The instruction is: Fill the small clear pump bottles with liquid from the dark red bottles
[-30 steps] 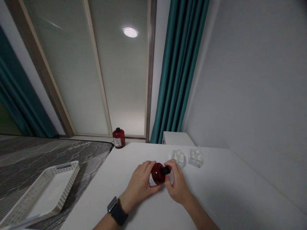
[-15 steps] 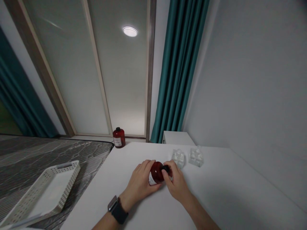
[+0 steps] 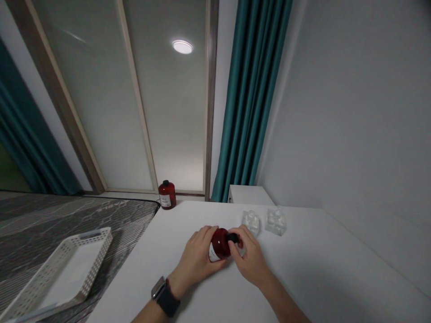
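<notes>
A dark red bottle (image 3: 220,242) with a white label is tilted over on its side above the white table (image 3: 198,296), its neck toward the right. My left hand (image 3: 199,255), with a watch at the wrist, wraps around the bottle's body. At the neck, my right hand (image 3: 248,255) pinches the black cap (image 3: 232,237) between thumb and fingers. Just beyond the right hand sits a clear, lumpy packet (image 3: 251,222), with a similar clear packet (image 3: 275,221) to its right.
Another red bottle (image 3: 167,195) with a black cap stands upright at the table's far left corner. Left of the table, a white perforated basket (image 3: 96,253) rests on a grey patterned surface (image 3: 131,220). A low white cabinet (image 3: 251,194) and a teal curtain (image 3: 249,103) are behind the table.
The black cap shows slightly more between the right fingers. Both hands keep nearly the same place on the bottle.
</notes>
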The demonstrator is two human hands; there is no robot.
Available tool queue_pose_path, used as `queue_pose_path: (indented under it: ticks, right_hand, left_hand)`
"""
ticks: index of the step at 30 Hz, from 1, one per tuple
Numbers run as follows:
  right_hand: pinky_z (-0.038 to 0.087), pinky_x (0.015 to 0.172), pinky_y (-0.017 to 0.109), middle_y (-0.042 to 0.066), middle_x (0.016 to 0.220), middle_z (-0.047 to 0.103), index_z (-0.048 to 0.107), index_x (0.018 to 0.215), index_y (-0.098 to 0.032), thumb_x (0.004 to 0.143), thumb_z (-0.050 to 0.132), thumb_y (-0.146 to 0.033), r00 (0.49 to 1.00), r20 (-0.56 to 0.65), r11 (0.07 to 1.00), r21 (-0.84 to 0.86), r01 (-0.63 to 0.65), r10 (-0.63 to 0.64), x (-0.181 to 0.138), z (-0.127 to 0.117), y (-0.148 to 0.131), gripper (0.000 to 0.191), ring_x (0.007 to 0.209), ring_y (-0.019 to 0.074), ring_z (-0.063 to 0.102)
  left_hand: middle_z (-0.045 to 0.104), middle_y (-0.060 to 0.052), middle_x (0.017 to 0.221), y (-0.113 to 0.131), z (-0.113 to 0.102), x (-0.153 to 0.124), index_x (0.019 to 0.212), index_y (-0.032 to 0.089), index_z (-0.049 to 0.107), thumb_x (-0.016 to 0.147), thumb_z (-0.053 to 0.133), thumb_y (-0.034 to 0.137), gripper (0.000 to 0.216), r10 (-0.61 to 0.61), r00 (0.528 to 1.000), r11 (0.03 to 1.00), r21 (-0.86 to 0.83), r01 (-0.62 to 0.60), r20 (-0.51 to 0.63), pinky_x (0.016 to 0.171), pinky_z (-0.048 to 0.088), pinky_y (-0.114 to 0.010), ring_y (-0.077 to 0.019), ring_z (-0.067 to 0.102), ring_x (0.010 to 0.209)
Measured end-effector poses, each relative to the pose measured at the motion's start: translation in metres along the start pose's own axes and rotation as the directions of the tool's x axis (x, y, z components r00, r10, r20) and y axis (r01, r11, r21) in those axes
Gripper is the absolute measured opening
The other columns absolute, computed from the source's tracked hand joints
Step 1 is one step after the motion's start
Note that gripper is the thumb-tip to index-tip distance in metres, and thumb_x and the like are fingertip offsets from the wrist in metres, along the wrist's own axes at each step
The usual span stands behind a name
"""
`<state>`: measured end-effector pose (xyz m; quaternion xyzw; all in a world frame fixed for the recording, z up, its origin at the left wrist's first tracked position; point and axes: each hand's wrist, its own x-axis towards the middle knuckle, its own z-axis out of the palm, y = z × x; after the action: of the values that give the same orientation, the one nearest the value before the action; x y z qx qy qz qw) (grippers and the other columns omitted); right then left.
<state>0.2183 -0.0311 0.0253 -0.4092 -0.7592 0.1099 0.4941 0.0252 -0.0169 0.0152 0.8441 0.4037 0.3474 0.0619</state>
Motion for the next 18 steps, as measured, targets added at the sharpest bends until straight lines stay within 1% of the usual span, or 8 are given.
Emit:
queue_pose_path:
  ticks: [4, 7, 11, 15, 18]
  right_hand:
    - [0.05, 0.068, 0.029, 0.006, 0.097, 0.057, 0.057, 0.11, -0.023, 0.086, 0.048, -0.005, 0.997, 0.033, 0.996, 0.044, 0.073, -0.074, 0.0, -0.0029, -0.0013, 0.032, 0.079, 0.0187, 0.057]
    - [0.051, 0.07, 0.029, 0.006, 0.1, 0.056, 0.056, 0.109, -0.024, 0.084, 0.047, -0.003, 0.995, 0.034, 0.995, 0.053, 0.089, -0.091, -0.0011, -0.0027, -0.0001, 0.034, 0.083, 0.0188, 0.057]
    - [0.052, 0.072, 0.03, 0.007, 0.101, 0.056, 0.056, 0.106, -0.024, 0.08, 0.046, 0.0, 0.994, 0.026, 0.994, 0.05, 0.101, -0.102, -0.0025, -0.0003, 0.0027, 0.038, 0.086, 0.0194, 0.058]
    - [0.053, 0.078, 0.032, 0.006, 0.101, 0.057, 0.056, 0.099, -0.024, 0.075, 0.044, 0.003, 0.99, -0.036, 0.989, 0.051, 0.136, -0.135, -0.0022, 0.0003, 0.0032, 0.038, 0.091, 0.0197, 0.06]
    - [0.053, 0.079, 0.032, 0.006, 0.1, 0.057, 0.056, 0.096, -0.023, 0.076, 0.045, 0.003, 0.985, -0.1, 0.988, 0.045, 0.149, -0.144, -0.0004, -0.0022, 0.0022, 0.034, 0.094, 0.0202, 0.061]
  left_hand:
    - [0.062, -0.012, 0.123, -0.0009, 0.0007, -0.0001, 0.135, 0.021, 0.042, 0.07, 0.08, 0.026, 0.076, -0.01, 1.0, 1.0, -0.014, 0.01, 0.007, 0.089, 0.055, -0.045, -0.0301, 0.063, 0.106]
    - [0.063, -0.011, 0.123, -0.0001, 0.0, 0.0011, 0.134, 0.021, 0.042, 0.071, 0.081, 0.027, 0.075, -0.013, 1.0, 1.0, -0.013, 0.013, 0.013, 0.089, 0.054, -0.045, -0.03, 0.063, 0.106]
    - [0.064, -0.011, 0.123, 0.0027, -0.0018, 0.0032, 0.133, 0.021, 0.043, 0.07, 0.081, 0.025, 0.073, 0.005, 1.0, 1.0, -0.011, -0.005, 0.014, 0.092, 0.05, -0.046, -0.0302, 0.063, 0.108]
    - [0.064, -0.01, 0.123, 0.0023, -0.0024, 0.004, 0.132, 0.021, 0.044, 0.068, 0.081, 0.022, 0.074, 0.005, 1.0, 0.999, -0.033, -0.004, 0.02, 0.094, 0.048, -0.046, -0.0304, 0.062, 0.11]
    - [0.065, -0.01, 0.123, 0.0004, -0.0027, 0.0037, 0.131, 0.022, 0.046, 0.067, 0.081, 0.021, 0.073, -0.008, 1.0, 0.998, -0.067, 0.008, 0.012, 0.095, 0.047, -0.045, -0.0303, 0.062, 0.111]
